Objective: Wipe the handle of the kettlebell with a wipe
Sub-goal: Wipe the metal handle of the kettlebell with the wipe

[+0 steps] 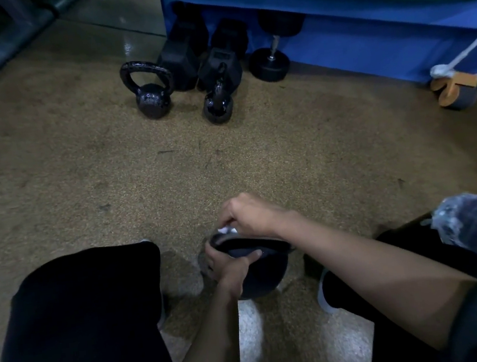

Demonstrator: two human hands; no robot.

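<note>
My left hand [226, 263] is curled round the handle [250, 242] of the kettlebell [266, 281], which sits on the floor [288, 159] between my feet. My right hand [253, 215], reaching over from the right, pinches a white wipe [227, 229] against the handle's far side.

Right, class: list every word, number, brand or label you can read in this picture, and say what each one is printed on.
No text in this picture can be read.
Hex dumbbell by the blue mat: faint patch on its end face, too blurred to read.
Held kettlebell, wipe: no print shows.
Two floor kettlebells: no marking shows.
</note>
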